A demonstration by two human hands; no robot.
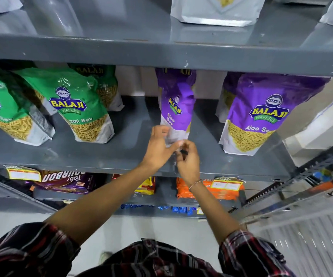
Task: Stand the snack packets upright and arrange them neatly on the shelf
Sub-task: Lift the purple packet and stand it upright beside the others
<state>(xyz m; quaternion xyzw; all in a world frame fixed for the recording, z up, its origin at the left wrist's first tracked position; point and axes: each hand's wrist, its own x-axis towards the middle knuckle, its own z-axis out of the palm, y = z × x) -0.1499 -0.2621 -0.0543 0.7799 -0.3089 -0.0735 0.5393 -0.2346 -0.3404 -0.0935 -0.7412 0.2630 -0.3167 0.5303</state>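
Observation:
A purple Aloo Sev packet (176,102) stands upright in the middle of the grey shelf (121,152), turned partly sideways. My left hand (158,145) grips its white bottom left corner. My right hand (187,160) pinches the bottom edge just in front. Another purple Aloo Sev packet (261,114) stands upright to the right, with one more behind it. Green sev packets (77,104) stand at the left, leaning slightly.
The shelf above (161,50) holds white pouches (215,11). Lower shelves hold biscuit packs (65,179) and orange packets (209,187). A metal rack upright (311,162) runs along the right. Bare shelf shows between the green and purple packets.

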